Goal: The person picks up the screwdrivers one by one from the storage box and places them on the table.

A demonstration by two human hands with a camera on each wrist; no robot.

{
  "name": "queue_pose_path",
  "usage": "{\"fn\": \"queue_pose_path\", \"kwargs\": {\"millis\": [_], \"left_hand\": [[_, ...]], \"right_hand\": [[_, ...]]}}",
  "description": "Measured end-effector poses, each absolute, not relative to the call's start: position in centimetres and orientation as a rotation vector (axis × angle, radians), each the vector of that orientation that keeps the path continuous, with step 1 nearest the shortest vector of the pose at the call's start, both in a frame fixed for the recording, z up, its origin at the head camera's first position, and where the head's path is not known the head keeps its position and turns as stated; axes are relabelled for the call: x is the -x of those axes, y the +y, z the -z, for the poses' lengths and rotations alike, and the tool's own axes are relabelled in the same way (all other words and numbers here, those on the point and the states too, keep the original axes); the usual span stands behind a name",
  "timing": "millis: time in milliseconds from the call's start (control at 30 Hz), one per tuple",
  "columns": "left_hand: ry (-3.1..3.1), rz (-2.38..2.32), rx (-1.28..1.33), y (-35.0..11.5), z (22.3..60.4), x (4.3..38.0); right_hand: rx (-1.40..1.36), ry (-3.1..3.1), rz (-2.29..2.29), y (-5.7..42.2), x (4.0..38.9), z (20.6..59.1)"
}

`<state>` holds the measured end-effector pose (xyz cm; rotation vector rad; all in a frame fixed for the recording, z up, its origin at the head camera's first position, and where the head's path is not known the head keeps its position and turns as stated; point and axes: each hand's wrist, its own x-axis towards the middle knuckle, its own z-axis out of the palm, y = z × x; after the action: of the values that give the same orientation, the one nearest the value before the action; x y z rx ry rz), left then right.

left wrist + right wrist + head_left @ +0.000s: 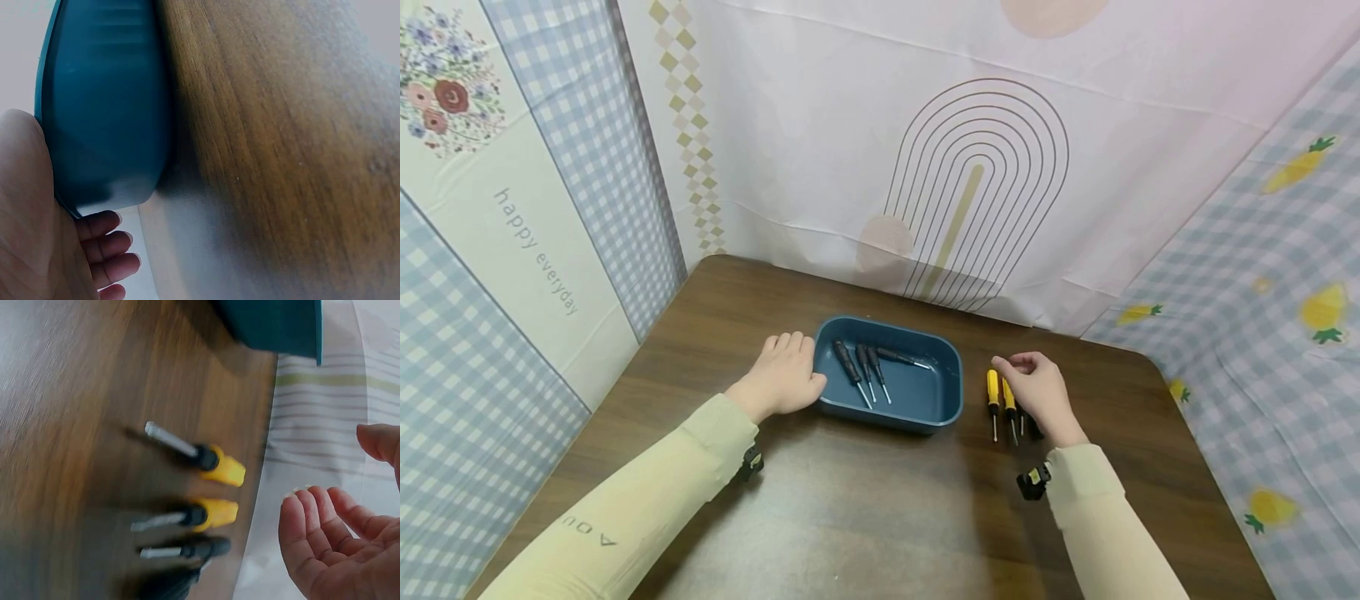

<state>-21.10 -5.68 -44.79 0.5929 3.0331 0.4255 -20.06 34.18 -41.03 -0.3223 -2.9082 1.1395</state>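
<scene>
I find two yellow-handled screwdrivers (993, 407) lying right of centre in the head view, a black-handled screwdriver (203, 549) just beside them in the right wrist view, and my right hand (1037, 390) over them, thumb apart from bent fingers, gripping nothing. At mid-frame I record a blue tray (880, 417) containing four dark-handled screwdrivers (846, 362), my left hand (786, 373) resting on its left edge, fingers extended. A brown table (850, 517) fills the lower frame, patterned white cloth (805, 125) the upper.

Plastic, wood grain, metal
Tub (917, 396) smooth; table (850, 517) glossy toward its near edge; screwdriver shafts (172, 439) shiny.
</scene>
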Motion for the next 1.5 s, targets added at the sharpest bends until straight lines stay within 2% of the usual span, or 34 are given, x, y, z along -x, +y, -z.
{"fn": "queue_pose_path", "kwargs": {"millis": [500, 933, 1500], "left_hand": [[3.040, -0.424, -0.593, -5.8, 44.9, 21.2], [3.040, -0.418, -0.583, -5.7, 45.0, 21.2], [3.052, -0.408, -0.579, -5.5, 45.2, 21.2]], "right_hand": [[0.117, -2.809, -1.201, 27.6, 21.5, 40.3], [-0.041, -2.873, -1.240, 21.8, 22.2, 41.2], [-0.011, -3.106, -1.193, 17.5, 23.4, 44.3]]}}
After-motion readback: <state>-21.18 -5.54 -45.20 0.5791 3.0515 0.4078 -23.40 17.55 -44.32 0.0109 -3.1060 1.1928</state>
